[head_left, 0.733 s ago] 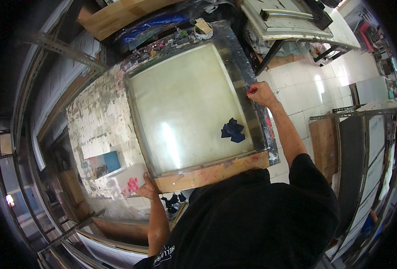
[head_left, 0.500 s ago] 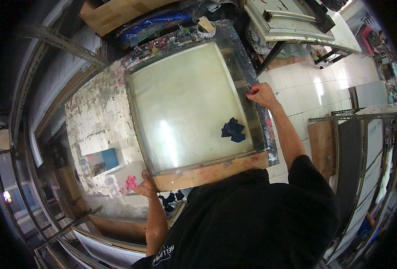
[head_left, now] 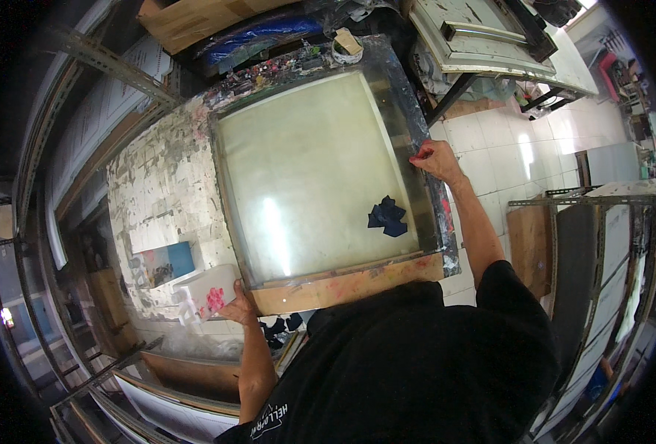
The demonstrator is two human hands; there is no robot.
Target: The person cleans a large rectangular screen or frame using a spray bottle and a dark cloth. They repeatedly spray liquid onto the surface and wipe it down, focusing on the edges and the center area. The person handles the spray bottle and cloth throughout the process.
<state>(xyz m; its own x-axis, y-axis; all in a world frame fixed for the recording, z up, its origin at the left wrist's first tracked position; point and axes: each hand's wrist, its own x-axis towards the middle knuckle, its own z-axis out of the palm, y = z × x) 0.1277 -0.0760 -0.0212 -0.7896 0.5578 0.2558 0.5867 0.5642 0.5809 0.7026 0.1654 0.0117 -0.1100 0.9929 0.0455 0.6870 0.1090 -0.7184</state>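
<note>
A wide screen-printing frame (head_left: 387,270) with a pale yellow-green mesh lies in front of me. On the mesh's lower right rests a dark navy scrap (head_left: 389,217) with a jagged outline. My right hand (head_left: 439,160) is at the frame's right border, fingers closed in a pinch with reddish fingertips; anything between them is too small to make out. By the near left corner, my left hand (head_left: 237,305) is open, its thumb pointing up and its fingers partly hidden. Close beside it lies a white plastic jug (head_left: 195,292) with pink stains.
A paint-crusted board (head_left: 165,177) with a blue patch (head_left: 180,260) extends left of the frame. Behind the frame stands a small tub (head_left: 347,50). Metal racks (head_left: 117,70) line the left; a shelf rack (head_left: 602,237) and white table (head_left: 565,66) are to the right.
Both hands stay nearly where they were. The view has shifted very slightly; the scrap and jug have not visibly moved on their surfaces.
</note>
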